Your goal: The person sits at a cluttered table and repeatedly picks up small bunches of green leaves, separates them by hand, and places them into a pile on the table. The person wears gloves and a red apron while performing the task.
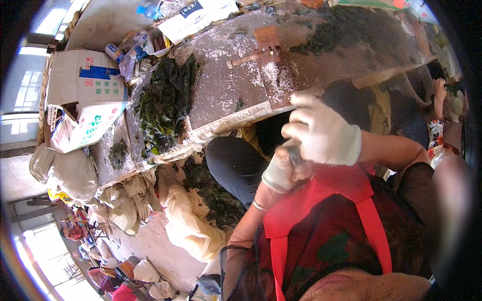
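Observation:
My right hand (320, 131), in a white knit glove, is raised before my chest with its fingers bent and spread; I see nothing held in it. Just below and touching or nearly touching it is my left hand (287, 169), in a white glove with bare fingertips. Its fingers are curled beside a small dark blurred thing, and whether they grip it cannot be told. Beyond the hands stands a worn dark table (226, 90) dusted with white grains. On it lie a heap of dark green wet leaves, like seaweed (165, 101), and a wider dark green spread (350, 30).
A cardboard box (84, 75) and cloth sacks (71, 173) are at the table's left end. A small tray, plastic bags and a blue-capped bottle (148, 11) lie along its far side. Cream cloth (192, 222) and dark leaves are beside my knee. Another person's arm (438, 98) shows at right.

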`<control>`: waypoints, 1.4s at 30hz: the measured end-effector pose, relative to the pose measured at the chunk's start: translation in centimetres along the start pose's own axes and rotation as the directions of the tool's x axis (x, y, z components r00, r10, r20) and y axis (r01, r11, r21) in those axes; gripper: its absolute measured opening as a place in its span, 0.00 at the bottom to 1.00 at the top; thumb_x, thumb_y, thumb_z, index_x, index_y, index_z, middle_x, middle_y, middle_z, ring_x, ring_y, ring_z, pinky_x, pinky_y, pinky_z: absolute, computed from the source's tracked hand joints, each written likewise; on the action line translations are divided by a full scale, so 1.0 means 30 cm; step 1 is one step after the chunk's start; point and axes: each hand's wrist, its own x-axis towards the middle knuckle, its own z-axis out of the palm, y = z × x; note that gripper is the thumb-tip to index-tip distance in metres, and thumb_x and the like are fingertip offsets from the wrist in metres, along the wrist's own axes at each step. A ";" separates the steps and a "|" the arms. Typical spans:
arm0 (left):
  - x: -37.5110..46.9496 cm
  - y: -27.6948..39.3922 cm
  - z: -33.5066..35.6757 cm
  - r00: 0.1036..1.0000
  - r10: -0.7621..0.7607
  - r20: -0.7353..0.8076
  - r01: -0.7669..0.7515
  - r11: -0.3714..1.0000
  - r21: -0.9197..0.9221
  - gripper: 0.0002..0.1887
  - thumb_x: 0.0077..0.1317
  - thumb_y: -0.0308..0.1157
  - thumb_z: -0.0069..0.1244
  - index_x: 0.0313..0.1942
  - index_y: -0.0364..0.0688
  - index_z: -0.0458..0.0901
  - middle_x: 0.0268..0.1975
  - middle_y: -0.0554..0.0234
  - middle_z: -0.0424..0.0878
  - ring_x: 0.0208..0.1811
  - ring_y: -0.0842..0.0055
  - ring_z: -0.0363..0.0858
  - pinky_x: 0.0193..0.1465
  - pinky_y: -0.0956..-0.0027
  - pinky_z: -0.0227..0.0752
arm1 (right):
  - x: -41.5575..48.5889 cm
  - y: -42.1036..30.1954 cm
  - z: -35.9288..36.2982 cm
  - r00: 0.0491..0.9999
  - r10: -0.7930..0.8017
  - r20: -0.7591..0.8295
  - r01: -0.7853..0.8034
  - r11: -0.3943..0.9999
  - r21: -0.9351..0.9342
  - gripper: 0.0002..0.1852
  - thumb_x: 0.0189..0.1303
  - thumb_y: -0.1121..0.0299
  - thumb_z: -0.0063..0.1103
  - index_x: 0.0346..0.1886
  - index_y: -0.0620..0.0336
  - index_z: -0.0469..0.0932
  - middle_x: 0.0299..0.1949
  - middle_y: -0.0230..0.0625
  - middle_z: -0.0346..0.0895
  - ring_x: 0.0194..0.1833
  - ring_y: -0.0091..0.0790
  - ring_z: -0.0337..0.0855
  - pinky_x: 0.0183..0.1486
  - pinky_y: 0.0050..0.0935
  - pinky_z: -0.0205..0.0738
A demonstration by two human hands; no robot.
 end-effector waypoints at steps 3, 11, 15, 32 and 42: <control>0.038 0.028 0.099 0.929 0.194 -0.315 -0.141 0.973 0.185 0.08 0.72 0.40 0.40 0.40 0.47 0.72 0.26 0.77 0.67 0.17 0.88 0.59 0.18 0.81 0.51 | -0.020 0.036 0.115 0.886 0.251 -0.391 -0.235 0.968 0.088 0.11 0.35 0.70 0.64 0.28 0.56 0.79 0.34 0.33 0.75 0.41 0.41 0.75 0.61 0.48 0.64; 0.004 0.105 0.011 0.937 0.339 -0.086 -0.282 0.878 0.387 0.17 0.71 0.33 0.43 0.57 0.38 0.73 0.44 0.64 0.80 0.41 0.84 0.77 0.41 0.80 0.73 | -0.138 0.000 0.229 0.873 0.487 0.006 -0.347 0.614 0.709 0.16 0.48 0.74 0.66 0.44 0.58 0.78 0.42 0.38 0.74 0.48 0.42 0.76 0.55 0.35 0.68; 0.026 0.119 0.082 0.832 0.543 0.113 -0.344 0.346 0.873 0.29 0.67 0.42 0.48 0.62 0.33 0.65 0.48 0.62 0.79 0.46 0.82 0.76 0.48 0.78 0.72 | -0.091 -0.067 0.140 0.735 0.673 0.084 -0.454 0.397 0.798 0.17 0.49 0.79 0.63 0.46 0.61 0.76 0.46 0.40 0.73 0.50 0.43 0.76 0.54 0.33 0.69; -0.001 0.058 0.114 0.947 0.103 -0.305 -0.016 0.961 0.276 0.23 0.70 0.57 0.35 0.47 0.48 0.72 0.17 0.78 0.61 0.12 0.90 0.53 0.14 0.81 0.40 | -0.122 -0.077 0.222 0.822 0.568 0.035 -0.339 0.439 0.832 0.15 0.61 0.76 0.54 0.50 0.70 0.71 0.54 0.43 0.70 0.56 0.35 0.71 0.60 0.32 0.63; 0.012 0.004 0.079 0.975 0.200 -0.095 -0.140 0.888 0.438 0.26 0.71 0.55 0.37 0.55 0.42 0.69 0.18 0.80 0.62 0.14 0.89 0.54 0.19 0.81 0.50 | -0.105 -0.019 0.180 0.601 0.712 0.364 -0.021 -0.441 0.897 0.12 0.71 0.61 0.44 0.38 0.60 0.69 0.32 0.33 0.71 0.40 0.34 0.74 0.61 0.41 0.65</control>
